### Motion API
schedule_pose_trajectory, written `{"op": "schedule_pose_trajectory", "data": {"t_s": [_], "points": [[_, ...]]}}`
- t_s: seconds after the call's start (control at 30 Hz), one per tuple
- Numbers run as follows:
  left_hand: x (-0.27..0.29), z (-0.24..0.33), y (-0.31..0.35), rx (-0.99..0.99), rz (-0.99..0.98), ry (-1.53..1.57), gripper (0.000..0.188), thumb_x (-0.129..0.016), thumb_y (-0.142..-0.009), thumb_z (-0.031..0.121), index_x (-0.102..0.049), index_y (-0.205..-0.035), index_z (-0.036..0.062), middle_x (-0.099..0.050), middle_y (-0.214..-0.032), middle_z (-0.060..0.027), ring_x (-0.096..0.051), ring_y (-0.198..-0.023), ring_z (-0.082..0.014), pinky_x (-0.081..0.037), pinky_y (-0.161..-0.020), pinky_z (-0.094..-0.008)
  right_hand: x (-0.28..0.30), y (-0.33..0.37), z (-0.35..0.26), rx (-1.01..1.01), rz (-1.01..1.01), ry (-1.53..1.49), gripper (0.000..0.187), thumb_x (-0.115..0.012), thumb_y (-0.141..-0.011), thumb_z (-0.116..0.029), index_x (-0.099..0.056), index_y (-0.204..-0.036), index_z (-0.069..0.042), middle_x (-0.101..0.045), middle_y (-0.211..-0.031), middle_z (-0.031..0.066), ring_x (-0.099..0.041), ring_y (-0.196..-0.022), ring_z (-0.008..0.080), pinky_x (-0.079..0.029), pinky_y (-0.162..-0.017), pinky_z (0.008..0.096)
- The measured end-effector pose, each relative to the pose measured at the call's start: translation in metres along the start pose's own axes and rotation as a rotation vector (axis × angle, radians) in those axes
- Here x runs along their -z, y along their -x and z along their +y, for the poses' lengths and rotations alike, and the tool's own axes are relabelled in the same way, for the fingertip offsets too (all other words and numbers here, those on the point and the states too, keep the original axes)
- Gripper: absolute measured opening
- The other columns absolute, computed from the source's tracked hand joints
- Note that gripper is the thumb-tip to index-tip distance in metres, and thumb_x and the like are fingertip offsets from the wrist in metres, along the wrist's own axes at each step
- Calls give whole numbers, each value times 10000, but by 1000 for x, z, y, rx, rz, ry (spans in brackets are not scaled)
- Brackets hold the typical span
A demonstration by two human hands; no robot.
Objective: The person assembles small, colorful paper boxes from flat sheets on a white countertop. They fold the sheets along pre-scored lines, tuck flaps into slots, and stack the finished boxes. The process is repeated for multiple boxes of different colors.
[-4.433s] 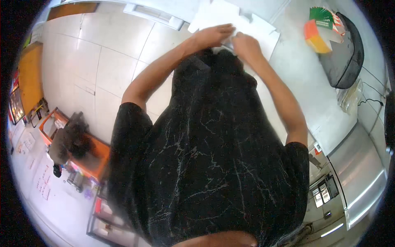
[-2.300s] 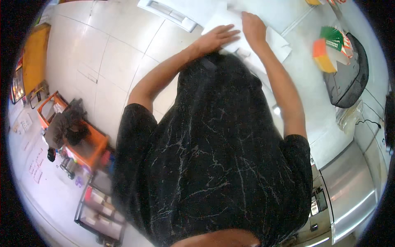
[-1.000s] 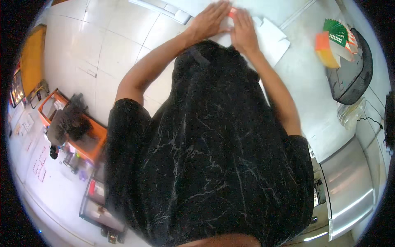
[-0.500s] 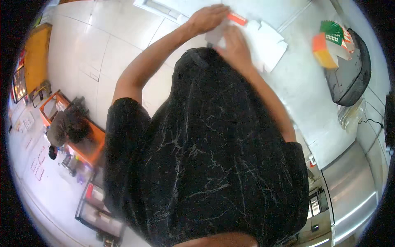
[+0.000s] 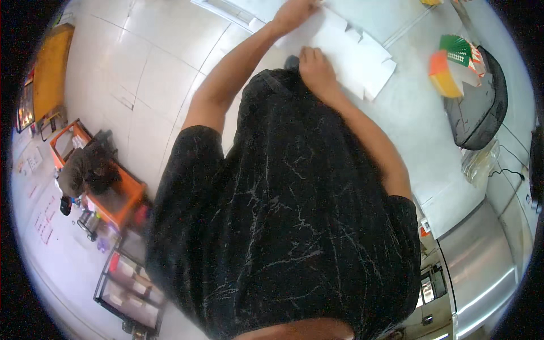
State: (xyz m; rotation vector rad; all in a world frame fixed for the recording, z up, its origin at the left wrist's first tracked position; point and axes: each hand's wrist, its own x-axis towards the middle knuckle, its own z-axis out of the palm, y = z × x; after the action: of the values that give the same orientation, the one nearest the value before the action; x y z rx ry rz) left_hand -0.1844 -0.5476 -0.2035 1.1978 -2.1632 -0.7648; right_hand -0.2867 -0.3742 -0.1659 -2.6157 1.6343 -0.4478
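Note:
A white cardboard sheet (image 5: 357, 59) with notched edges, like an unfolded carton, lies on the pale worktop in front of me. My left hand (image 5: 296, 13) is at its far left corner by the picture's top edge, its fingers bent and partly cut off there, closed at the cardboard. Closer to my body, my right hand (image 5: 317, 71) has its fingers curled at the sheet's near edge. A small dark object (image 5: 292, 62), which I cannot make out, shows just left of the right hand.
On the right, a black bag (image 5: 484, 105) carries folded green, orange and yellow cartons (image 5: 447, 76). Clear plastic wrapping (image 5: 481, 161) and a black cable lie beside it. A metal panel (image 5: 481, 272) stands lower right. To the left, another person (image 5: 93, 170) bends over an orange crate (image 5: 127, 198).
The red-printed strip beside my left hand is no longer visible. My left hand has moved slightly up and right, while my right hand has drawn back toward my body.

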Motion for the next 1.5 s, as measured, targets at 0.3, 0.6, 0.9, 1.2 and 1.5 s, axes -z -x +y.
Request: {"op": "schedule_pose_trajectory", "data": {"t_s": [0.3, 0.6, 0.9, 1.2, 1.5], "points": [[42, 11, 88, 564, 8, -118, 489, -588, -930, 388, -527, -1195, -18, -622, -1124, -251, -647, -987, -265, -523, -821, -393, 3, -4, -1, -87, -23, -76, 65, -553, -810, -56, -588, -823, -3, -530, -868, 128, -575, -807, 275, -529, -662, 355], [41, 23, 101, 749, -83, 317, 449, -565, -953, 355, -502, -1131, -52, -681, -777, -169, -669, -699, -269, -534, -662, -372, 20, -28, 26, -386, -272, -355, 85, -584, -833, -83, -625, -888, -32, -655, -876, 162, -648, -847, 349, -527, -728, 457], [30, 25, 102, 667, -42, -5, 381, -543, -954, 370, -503, -1020, -3, -675, -847, -218, -658, -817, -401, -504, -732, -495, 0, -53, 67, -679, -474, -443, 448, -767, -790, -285, -561, -1098, -33, -673, -980, 221, -652, -947, 386, -494, -800, 480], [32, 37, 103, 571, -70, -252, 538, -552, -912, 521, -485, -1072, 12, -682, -860, -222, -668, -831, -410, -521, -694, -517, -1, -54, 68, -639, -316, -121, 649, -819, -709, -434, -550, -1163, -56, -557, -1188, 226, -502, -1140, 410, -401, -909, 537], [14, 22, 114, 661, 31, 35, 958, -744, -707, 661, -330, -1246, -15, -625, -1053, -266, -658, -922, -404, -535, -794, -448, -2, -48, 72, -597, -251, -88, 668, -825, -690, -443, -560, -1157, -46, -547, -1168, 227, -509, -1118, 401, -406, -888, 521]]}}
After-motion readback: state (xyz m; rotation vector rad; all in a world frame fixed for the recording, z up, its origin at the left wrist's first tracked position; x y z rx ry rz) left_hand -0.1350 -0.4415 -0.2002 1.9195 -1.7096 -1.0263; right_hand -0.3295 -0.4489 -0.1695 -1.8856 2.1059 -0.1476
